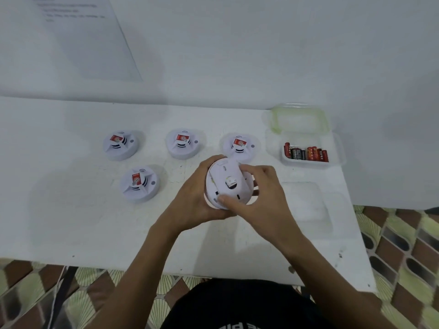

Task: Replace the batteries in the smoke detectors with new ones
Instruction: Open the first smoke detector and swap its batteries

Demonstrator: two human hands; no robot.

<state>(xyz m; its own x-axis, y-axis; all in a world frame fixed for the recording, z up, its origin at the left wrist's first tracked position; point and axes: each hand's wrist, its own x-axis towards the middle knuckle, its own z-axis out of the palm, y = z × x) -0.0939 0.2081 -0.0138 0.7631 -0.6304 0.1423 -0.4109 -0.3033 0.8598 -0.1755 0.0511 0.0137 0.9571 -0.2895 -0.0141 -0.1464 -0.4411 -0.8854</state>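
Observation:
I hold a white round smoke detector (225, 184) above the table, its underside turned up toward me. My left hand (192, 198) cups its left rim. My right hand (263, 195) grips its right side, thumb pressed on the near edge. Several other white detectors with red labels sit face up on the table: one at back left (120, 145), one at back middle (183, 143), one behind my hands (240, 148), one at front left (140, 184). A clear plastic container (308, 162) at the right holds several red and black batteries (306, 153).
The white table (95, 233) stands against a white wall. The container's clear lid with a green seal (299, 117) lies behind it. Another clear lid or tray (313, 200) rests flat right of my hands. A paper sheet (85, 36) hangs on the wall. Patterned floor tiles (403, 245) lie beyond the table's edge.

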